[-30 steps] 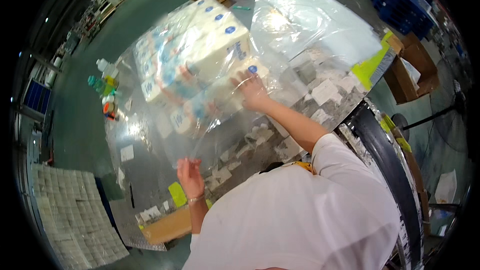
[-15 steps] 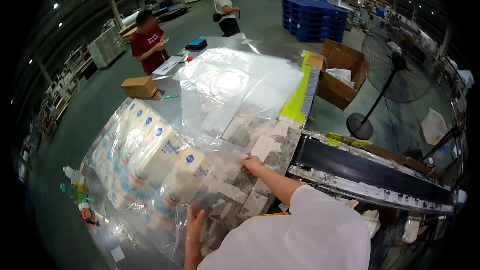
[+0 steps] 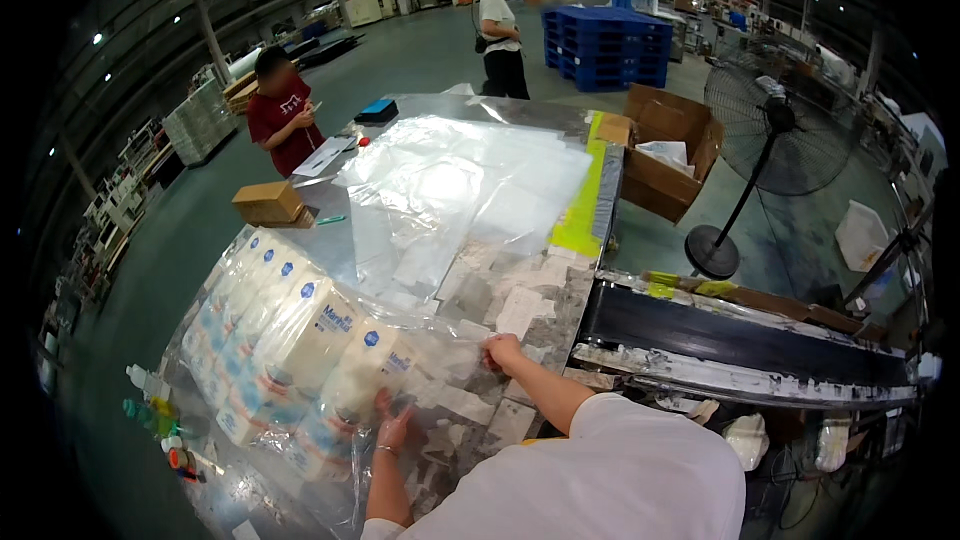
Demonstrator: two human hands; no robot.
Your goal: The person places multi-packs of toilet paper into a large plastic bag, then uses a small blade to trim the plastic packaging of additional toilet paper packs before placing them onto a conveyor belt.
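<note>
A large clear plastic bag (image 3: 436, 332) lies on the table around several cream, white and blue tissue packs (image 3: 305, 325), set in rows and stacked. My right hand (image 3: 503, 351) is closed on the bag's loose film at its mouth, stretching it out to the right of the packs. My left hand (image 3: 393, 428) is against the near side of the bag, beside the closest pack, its fingers and thumb apart. Flat clear plastic bags (image 3: 460, 175) lie in a pile farther back on the table.
A black conveyor belt (image 3: 740, 325) adjoins the table's right side. Beyond stand an open carton (image 3: 665, 165), a fan (image 3: 712, 250) and blue pallets (image 3: 607, 48). A brown box (image 3: 268, 202) and a green cutter (image 3: 330, 220) lie far left; bottles (image 3: 150, 382) line the near-left edge. Two people stand beyond.
My left hand has moved forward to the closest pack. My right hand keeps its hold as the film is drawn tighter. The person in white has moved right; the view has shifted slightly.
</note>
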